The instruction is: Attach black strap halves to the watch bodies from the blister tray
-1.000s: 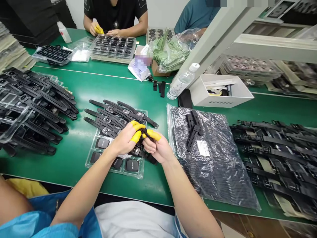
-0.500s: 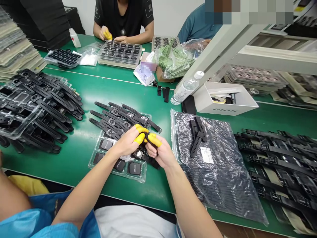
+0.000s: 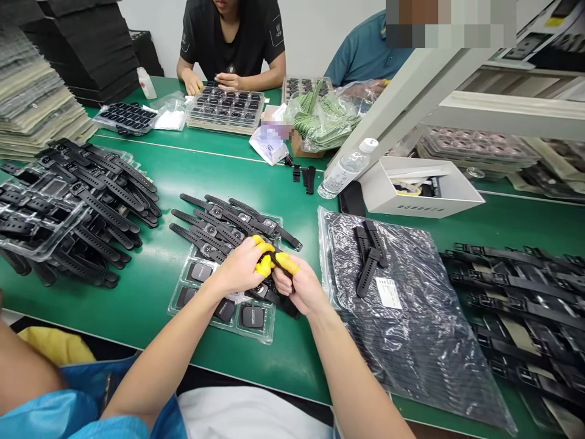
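Note:
My left hand [image 3: 244,265] and my right hand [image 3: 299,283], both with yellow finger cots, meet over a clear plastic tray [image 3: 269,335]. Pinched between their fingertips is a black watch strap [image 3: 276,252]; the fingers cover much of it, and whether a watch body is attached I cannot tell. Under and beyond my hands, watches with black straps [image 3: 214,228] lie slantwise across the tray. Square black watch bodies [image 3: 253,316] without visible straps sit in its near compartments.
On the right, loose straps [image 3: 367,268] lie on a plastic bag of straps [image 3: 411,341]. Behind it stand a water bottle [image 3: 345,171] and a white box [image 3: 425,204]. Piled trays of watches [image 3: 86,207] are at left. Two people sit across the table.
The view has tilted slightly, so everything sits a little lower and further right. My hands stay together on the strap. Across the table, a person's hands have moved over their tray.

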Available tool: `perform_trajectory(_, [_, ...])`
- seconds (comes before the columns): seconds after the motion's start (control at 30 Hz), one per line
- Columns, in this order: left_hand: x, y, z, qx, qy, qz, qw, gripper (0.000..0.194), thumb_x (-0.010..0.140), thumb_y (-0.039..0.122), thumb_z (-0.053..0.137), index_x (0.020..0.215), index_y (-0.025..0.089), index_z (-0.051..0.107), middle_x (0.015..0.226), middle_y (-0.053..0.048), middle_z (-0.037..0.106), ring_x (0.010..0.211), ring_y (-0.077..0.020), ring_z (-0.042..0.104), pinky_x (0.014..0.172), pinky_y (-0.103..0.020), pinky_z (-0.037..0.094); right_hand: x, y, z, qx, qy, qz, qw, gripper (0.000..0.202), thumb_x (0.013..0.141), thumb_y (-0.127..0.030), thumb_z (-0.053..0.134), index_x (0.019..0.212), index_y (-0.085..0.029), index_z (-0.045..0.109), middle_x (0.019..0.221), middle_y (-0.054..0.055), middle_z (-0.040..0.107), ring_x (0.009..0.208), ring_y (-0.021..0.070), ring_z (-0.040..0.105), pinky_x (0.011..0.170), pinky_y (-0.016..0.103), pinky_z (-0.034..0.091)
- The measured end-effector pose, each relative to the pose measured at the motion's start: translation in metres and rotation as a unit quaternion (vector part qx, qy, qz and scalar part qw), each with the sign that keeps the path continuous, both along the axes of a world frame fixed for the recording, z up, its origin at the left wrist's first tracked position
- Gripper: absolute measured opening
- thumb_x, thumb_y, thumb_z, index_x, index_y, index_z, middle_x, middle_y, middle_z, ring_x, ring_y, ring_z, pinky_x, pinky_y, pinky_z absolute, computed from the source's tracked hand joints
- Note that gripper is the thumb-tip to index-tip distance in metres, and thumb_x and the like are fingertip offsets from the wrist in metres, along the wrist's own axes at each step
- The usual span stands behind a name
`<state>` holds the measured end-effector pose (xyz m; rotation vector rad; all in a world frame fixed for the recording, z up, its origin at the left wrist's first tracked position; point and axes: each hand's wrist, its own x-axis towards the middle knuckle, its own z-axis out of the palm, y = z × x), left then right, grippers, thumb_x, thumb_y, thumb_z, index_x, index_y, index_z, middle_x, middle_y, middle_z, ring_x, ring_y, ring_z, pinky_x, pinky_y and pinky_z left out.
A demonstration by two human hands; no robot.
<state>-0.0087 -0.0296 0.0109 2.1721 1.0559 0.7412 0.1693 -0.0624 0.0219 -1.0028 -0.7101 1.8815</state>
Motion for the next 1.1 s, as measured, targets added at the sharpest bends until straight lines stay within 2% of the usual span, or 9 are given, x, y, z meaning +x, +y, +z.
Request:
perform_trajectory(0.27, [0.0000,0.0006,0.0035,-0.026,-0.082,-0.001,0.996,0.031,0.103,0.021,0.041,0.122,0.017,0.065,0.119,-0.012,0.066,0.114,-0.0234,0.065,0.105,-0.042,0.056,-0.0019,-0.0024,0.0022,0.031,0.007,-0.003,0.999,0.049,0.081,-0.056,0.085,0.074,-0.020,0.053,0.044,-0.010,0.042,0.038,0.0049,0.028,0.038,0.017,0.024])
perform_trajectory(0.47, [-0.0003,-0.0011,0.0057,-0.015,-0.076,-0.010,0.997,0.033,0.105,0.024,0.040,0.126,0.017,0.064,0.124,-0.012,0.065,0.120,-0.0242,0.063,0.110,-0.043,0.054,-0.0001,-0.0009,0.0040,0.009,0.060,-0.006,0.998,0.046,0.080,-0.051,0.086,0.072,-0.021,0.052,0.044,-0.010,0.038,0.039,0.0052,0.026,0.037,0.018,0.023])
perform_trajectory(0.73, [-0.0008,0.0004,0.0014,0.010,-0.002,0.002,1.000,0.031,0.093,0.018,0.051,0.120,0.017,0.066,0.115,-0.012,0.065,0.111,-0.0260,0.063,0.101,-0.044,0.058,-0.0001,-0.0006,-0.0025,0.013,-0.001,0.011,1.000,0.049,0.082,-0.058,0.083,0.074,-0.020,0.052,0.045,-0.010,0.041,0.039,0.0044,0.025,0.038,0.017,0.022])
perform_trajectory(0.93, [-0.0019,0.0014,0.0062,-0.026,-0.064,-0.008,0.998,0.031,0.102,0.021,0.040,0.120,0.017,0.065,0.117,-0.012,0.066,0.112,-0.0232,0.065,0.103,-0.041,0.057,-0.0031,-0.0032,0.0013,0.039,-0.007,-0.001,0.999,0.050,0.084,-0.059,0.081,0.075,-0.020,0.052,0.045,-0.009,0.042,0.040,0.0052,0.027,0.039,0.018,0.025])
perform_trajectory(1.1, [-0.0027,-0.0002,0.0060,-0.026,-0.084,-0.010,0.996,0.031,0.104,0.022,0.041,0.123,0.017,0.064,0.121,-0.012,0.067,0.116,-0.0240,0.064,0.106,-0.043,0.055,-0.0036,-0.0029,0.0034,0.037,0.019,-0.005,0.999,0.048,0.086,-0.055,0.081,0.073,-0.021,0.050,0.045,-0.009,0.041,0.040,0.0055,0.026,0.039,0.018,0.024])
